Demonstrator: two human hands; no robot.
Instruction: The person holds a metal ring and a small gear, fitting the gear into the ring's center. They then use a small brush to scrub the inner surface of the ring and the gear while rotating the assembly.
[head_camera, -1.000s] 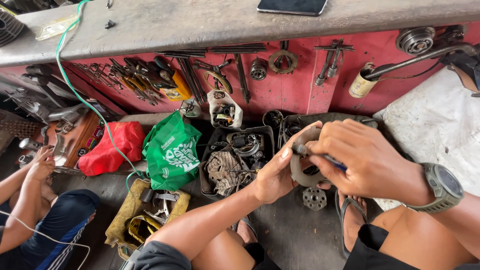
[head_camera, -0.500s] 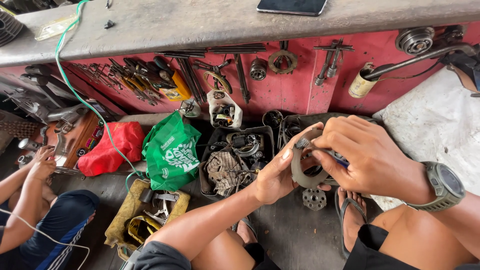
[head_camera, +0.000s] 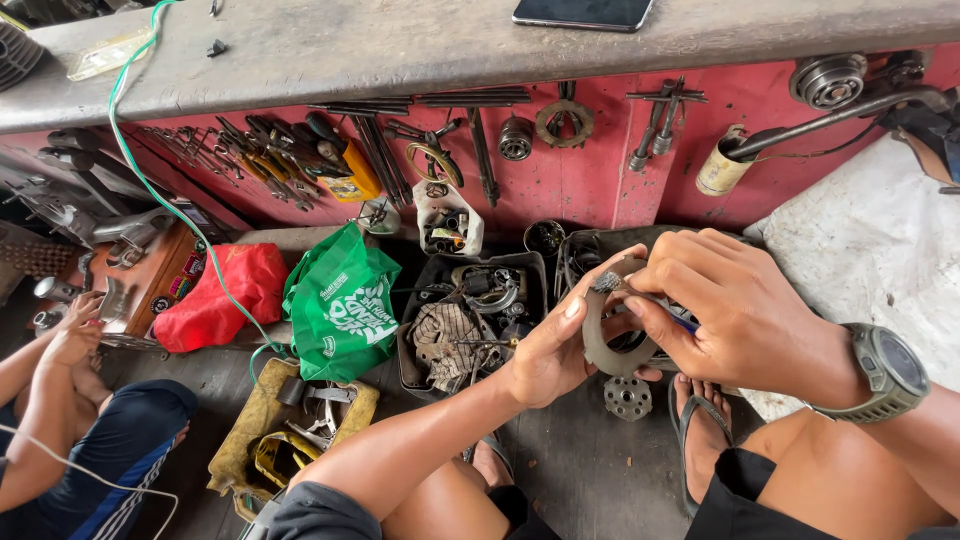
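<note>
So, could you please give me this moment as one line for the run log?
left hand: holds grey ring-shaped metal part | right hand: pinches thin tool at its top rim | below: small gear on floor

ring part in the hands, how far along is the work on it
Done: the grey ring part is already out of the parts tray and up in the hands. In hand: the left hand steadies it while the right hand works a thin tool at its top edge. Left: a small round hub lies untouched on the floor.

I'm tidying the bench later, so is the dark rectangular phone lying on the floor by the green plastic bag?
No, the dark rectangular phone lies up on the grey concrete bench top.
</note>
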